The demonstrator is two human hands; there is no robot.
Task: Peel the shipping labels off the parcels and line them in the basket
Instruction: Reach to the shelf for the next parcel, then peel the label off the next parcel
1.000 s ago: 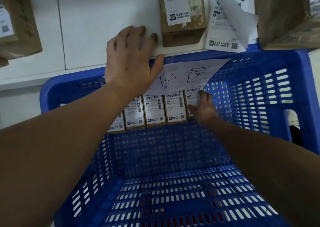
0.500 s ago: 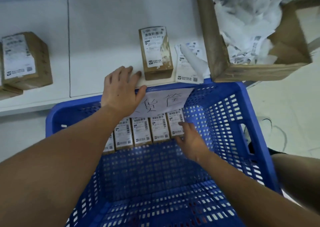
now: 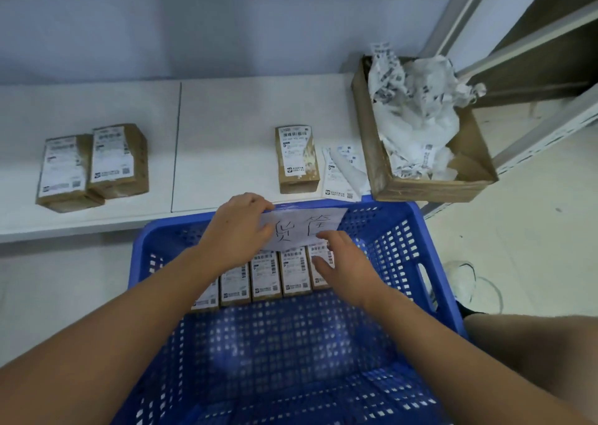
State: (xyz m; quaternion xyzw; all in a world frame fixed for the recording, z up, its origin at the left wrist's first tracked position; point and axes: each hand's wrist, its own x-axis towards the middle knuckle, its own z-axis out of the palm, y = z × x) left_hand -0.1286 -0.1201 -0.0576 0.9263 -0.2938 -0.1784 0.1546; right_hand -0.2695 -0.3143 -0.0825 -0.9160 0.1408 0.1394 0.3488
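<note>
A blue slotted basket (image 3: 398,240) stands against a white shelf. Several labelled brown parcels (image 3: 265,275) are lined up along its far wall, under a white paper sign (image 3: 307,227) with handwriting. My left hand (image 3: 238,230) rests on the basket's far rim, fingers curled over the sign's left edge. My right hand (image 3: 346,266) lies with relaxed fingers on the rightmost parcel in the row. On the shelf, one labelled parcel (image 3: 296,159) stands behind the basket, and two more parcels (image 3: 94,165) lie at the left.
Loose peeled labels (image 3: 344,175) lie on the white shelf (image 3: 226,126) beside the single parcel. A cardboard box (image 3: 466,178) full of crumpled label paper sits at the right. A metal rack (image 3: 530,68) rises at the far right above a pale floor.
The view has pulled back and up. My right hand rose from the basket wall onto the rightmost parcel. My left hand's fingers curled over the sign's edge.
</note>
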